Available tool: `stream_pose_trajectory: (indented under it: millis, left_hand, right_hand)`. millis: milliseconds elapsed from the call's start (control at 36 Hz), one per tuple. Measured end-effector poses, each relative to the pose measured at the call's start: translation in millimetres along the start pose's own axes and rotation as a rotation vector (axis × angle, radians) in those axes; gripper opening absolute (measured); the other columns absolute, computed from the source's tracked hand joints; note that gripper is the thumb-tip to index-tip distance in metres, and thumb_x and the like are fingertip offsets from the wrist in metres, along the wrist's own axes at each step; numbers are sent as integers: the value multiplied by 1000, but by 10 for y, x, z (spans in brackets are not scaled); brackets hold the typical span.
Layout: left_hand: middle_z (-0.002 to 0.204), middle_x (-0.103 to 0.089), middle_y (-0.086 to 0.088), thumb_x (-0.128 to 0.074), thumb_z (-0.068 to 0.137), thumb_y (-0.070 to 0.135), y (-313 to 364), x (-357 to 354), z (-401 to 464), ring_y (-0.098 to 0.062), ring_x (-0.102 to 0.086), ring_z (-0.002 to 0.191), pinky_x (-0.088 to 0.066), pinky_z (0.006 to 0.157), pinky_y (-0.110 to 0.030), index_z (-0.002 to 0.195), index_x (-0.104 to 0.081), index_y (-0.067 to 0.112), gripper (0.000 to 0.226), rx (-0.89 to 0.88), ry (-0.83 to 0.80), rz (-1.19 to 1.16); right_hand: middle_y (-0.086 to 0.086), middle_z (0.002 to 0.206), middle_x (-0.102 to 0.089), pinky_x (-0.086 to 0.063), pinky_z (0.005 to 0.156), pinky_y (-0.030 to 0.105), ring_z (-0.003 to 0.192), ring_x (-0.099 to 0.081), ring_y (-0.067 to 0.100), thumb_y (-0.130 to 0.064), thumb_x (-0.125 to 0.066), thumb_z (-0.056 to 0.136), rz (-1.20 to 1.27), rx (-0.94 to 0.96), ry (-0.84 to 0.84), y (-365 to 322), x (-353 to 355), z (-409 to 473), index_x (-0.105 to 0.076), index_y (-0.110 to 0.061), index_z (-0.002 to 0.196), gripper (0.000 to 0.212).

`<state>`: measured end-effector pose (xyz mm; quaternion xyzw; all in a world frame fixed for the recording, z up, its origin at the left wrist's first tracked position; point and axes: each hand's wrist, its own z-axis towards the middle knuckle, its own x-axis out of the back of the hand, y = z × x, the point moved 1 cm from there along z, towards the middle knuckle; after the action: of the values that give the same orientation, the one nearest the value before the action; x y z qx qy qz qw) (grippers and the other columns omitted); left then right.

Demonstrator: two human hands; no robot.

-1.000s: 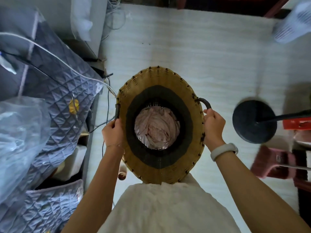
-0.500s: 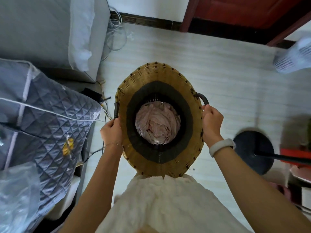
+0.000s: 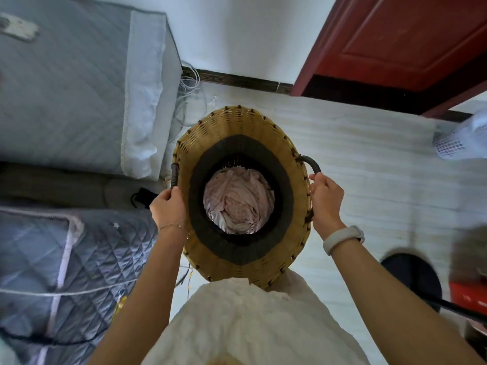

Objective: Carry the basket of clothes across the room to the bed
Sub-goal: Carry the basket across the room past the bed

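I look straight down into a tall woven basket (image 3: 232, 125), yellow at the rim with a dark band inside, held off the floor in front of my body. Pale pink clothes (image 3: 238, 201) lie crumpled at its bottom. My left hand (image 3: 168, 206) grips the dark handle on the basket's left side. My right hand (image 3: 326, 198), with a white band on the wrist, grips the looped handle on the right side. A bed with a grey mattress (image 3: 66, 88) and white edging lies at the upper left, close to the basket.
A grey quilted cover (image 3: 79, 259) fills the lower left. Loose cables (image 3: 189, 101) lie by the wall beside the bed. A red door (image 3: 408, 43) stands ahead right. A black round stand base (image 3: 413, 277) and a white perforated bin (image 3: 458, 138) sit on the pale floor to the right.
I have moved forward with the basket: the bed, wall and red door have come into view ahead, and the black stand base has slid back to my lower right. Both grips are unchanged.
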<state>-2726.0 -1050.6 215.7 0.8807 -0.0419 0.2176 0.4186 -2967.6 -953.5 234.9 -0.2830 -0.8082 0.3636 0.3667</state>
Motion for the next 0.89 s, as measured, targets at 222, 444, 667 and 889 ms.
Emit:
stream_pose_trajectory:
  millis: [222, 444, 667, 889]
  left_hand:
    - [76, -57, -15, -50, 81, 17, 843, -536, 493, -24, -50, 75, -46, 74, -36, 79, -67, 1, 23, -10, 22, 15]
    - [81, -59, -12, -51, 84, 19, 1616, -1153, 946, -24, -53, 79, -48, 81, -36, 82, -69, 7, 22, 9, 56, 31]
    - [79, -57, -14, -51, 86, 17, 2203, -1676, 1410, -24, -49, 76, -41, 73, -32, 83, -67, 12, 18, 6, -10, 21]
    - [79, -55, -14, -48, 88, 15, 2633, -2179, 2172, -24, -47, 75, -37, 73, -31, 81, -69, 4, 25, -38, -120, 150]
  right_hand:
    - [6, 56, -37, -29, 53, 29, 54, -30, 15, -18, -39, 88, 29, -26, -20, -617, -488, 867, -52, 13, 94, 34]
    - [8, 56, -39, -29, 57, 33, 54, -30, 17, -21, -39, 89, 6, 0, -75, -1299, -840, 1675, -58, 1, 76, 32]
    - [5, 55, -36, -27, 52, 29, 53, -29, 14, -21, -39, 90, -3, -19, -48, -1709, -1136, 2351, -57, 5, 81, 33]
    - [7, 57, -41, -31, 55, 29, 56, -33, 16, -21, -38, 91, -61, -63, 15, -1816, -1601, 2979, -58, 8, 90, 35]
